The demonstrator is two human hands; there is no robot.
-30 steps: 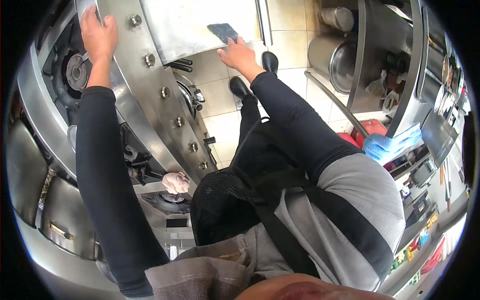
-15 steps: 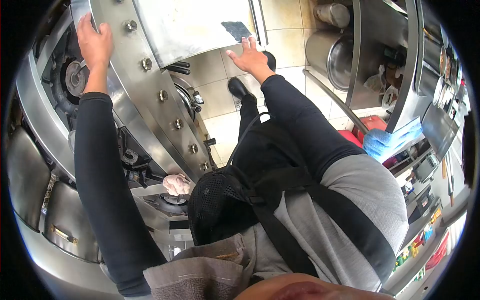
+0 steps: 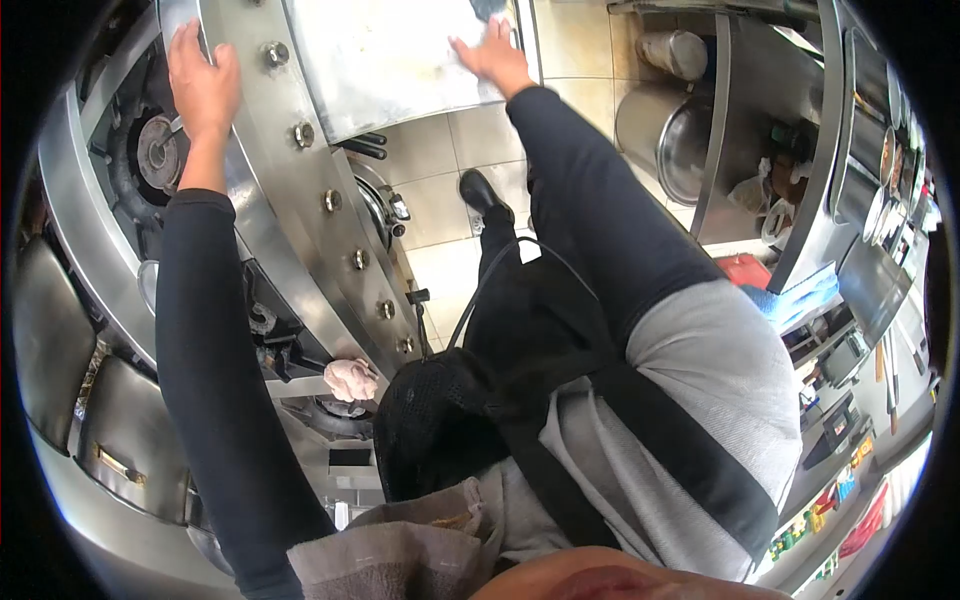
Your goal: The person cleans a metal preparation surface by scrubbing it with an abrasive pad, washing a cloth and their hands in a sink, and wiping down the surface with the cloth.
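Observation:
My left hand (image 3: 205, 85) rests on the steel front edge of the stove (image 3: 225, 160), fingers apart, holding nothing visible. Out over the open oven door (image 3: 390, 70), a pale metal panel, my right hand (image 3: 493, 58) has its fingers spread. Its fingertips touch or lie close to a dark scouring pad (image 3: 488, 8), which is partly cut off by the top of the view. A row of knobs, one of them a round knob (image 3: 303, 134), runs down the stove front between my hands and my body.
Burners (image 3: 158, 152) lie left of the stove edge, with a crumpled pinkish cloth (image 3: 351, 380) lower down. At right are a large steel pot (image 3: 665, 135), a shelf unit (image 3: 765, 110) and a blue cloth (image 3: 805, 298). My boot (image 3: 482, 190) stands on the tiled floor (image 3: 425, 205).
My right hand and the dark pad have moved up across the door panel, away from its near edge. My left hand stays on the stove edge. The view has shifted slightly.

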